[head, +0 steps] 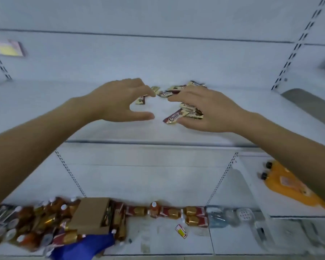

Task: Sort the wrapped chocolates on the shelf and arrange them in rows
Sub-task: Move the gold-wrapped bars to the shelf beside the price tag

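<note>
shelf: wrapped chocolates in a loose heap at mid-shelf, between the hands | nearest bar: long axis diagonal, near-left to far-right | bar behind: lies roughly left-right | left hand: wide, thumb apart, holding nothing | right hand: wide, straightish fingers over the heap

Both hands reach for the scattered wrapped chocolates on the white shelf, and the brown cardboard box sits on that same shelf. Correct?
No. The head view shows the cardboard box on the lower shelf. The left hand and right hand do reach for the wrapped chocolates on the upper shelf.
</note>
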Tool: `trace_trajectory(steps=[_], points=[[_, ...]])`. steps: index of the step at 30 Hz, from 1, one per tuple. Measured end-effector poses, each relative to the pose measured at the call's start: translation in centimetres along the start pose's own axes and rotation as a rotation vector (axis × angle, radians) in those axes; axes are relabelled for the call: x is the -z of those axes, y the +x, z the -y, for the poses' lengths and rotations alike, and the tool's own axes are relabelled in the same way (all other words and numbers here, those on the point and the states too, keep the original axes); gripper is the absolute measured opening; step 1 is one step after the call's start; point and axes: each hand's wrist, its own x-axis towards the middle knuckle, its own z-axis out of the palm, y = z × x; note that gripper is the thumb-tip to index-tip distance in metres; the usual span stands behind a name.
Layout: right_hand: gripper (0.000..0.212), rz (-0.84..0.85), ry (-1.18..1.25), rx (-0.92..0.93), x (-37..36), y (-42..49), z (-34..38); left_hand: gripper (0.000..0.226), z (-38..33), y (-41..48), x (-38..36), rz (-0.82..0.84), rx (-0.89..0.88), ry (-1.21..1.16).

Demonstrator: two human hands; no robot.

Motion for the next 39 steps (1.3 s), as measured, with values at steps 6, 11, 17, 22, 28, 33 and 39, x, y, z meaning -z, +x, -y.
trace_trajectory(steps=[6,11,17,22,28,33,39], points=[[0.094,0.269,-0.062,-0.334,-1.1,-2.2,-5.9,0.105,2.1,6.2,-4.6,0.374,0.145,-0.158],[0.097,0.443,0.045,-0.567,-1.4,-2.0,-8.5,0.097,1.8,10.5,-6.8,0.406,0.187,-0.181],[0.089,0.331,0.126,-0.57,-2.8,0.6,-10.9,0.085,-0.2,13.3,-7.6,0.267,0.18,-0.346],[0.066,0.18,0.251,-0.487,-2.7,1.0,-10.7,0.053,0.5,12.5,-7.9,0.05,0.141,-0.548],[0.042,0.044,0.467,-0.498,-2.7,0.5,-10.1,0.017,0.4,12.5,-7.6,-0.103,0.12,-0.572],[0.039,-0.127,0.539,-0.515,-1.4,0.5,-10.2,0.084,-0.4,11.9,-6.9,0.182,0.422,-0.305],[0.038,-0.21,0.623,-0.583,-1.4,0.5,-10.7,0.082,0.0,12.4,-7.4,0.144,0.478,-0.443]])
